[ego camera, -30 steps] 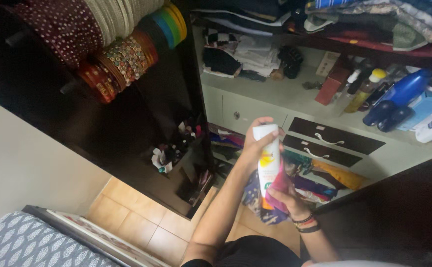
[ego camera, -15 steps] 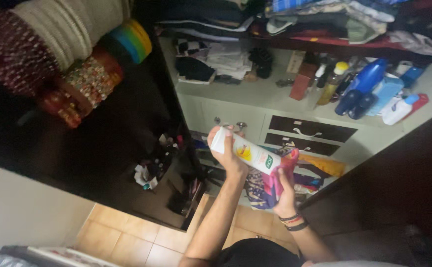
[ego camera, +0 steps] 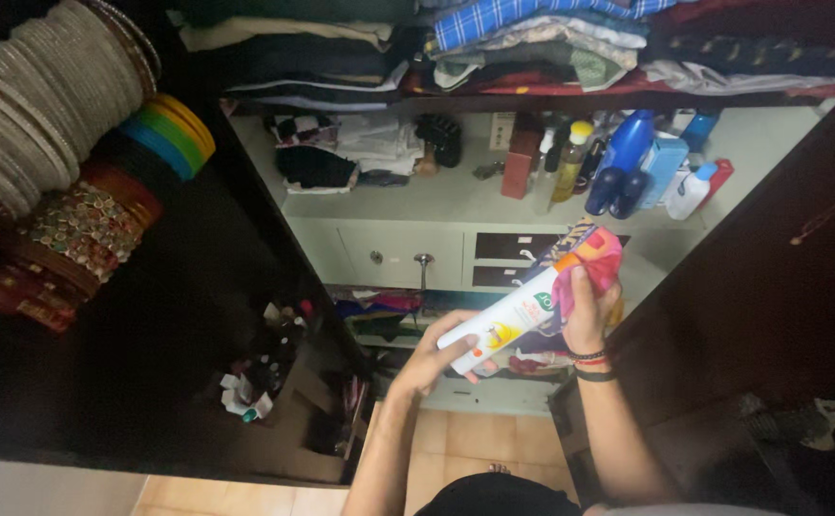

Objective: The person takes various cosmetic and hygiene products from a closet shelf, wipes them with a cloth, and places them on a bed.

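Observation:
A white spray can (ego camera: 500,320) with yellow and green markings lies tilted between my hands in front of an open wardrobe. My left hand (ego camera: 432,357) cups its lower end. My right hand (ego camera: 585,311), with dark and red bands at the wrist, grips the upper end through a pink and orange patterned cloth (ego camera: 588,254). The cloth covers the top of the can.
A pale shelf (ego camera: 417,199) holds bottles (ego camera: 628,158), a red box (ego camera: 520,162) and folded clothes (ego camera: 346,153). Below are drawers (ego camera: 408,256). Stacks of bangles (ego camera: 74,182) hang on the dark door at the left. Small items (ego camera: 260,373) fill a door pocket. The floor is tiled (ego camera: 456,444).
The can has tilted the other way: my left hand dropped to its lower end, my right hand with the cloth rose to the upper end. The view shifted right.

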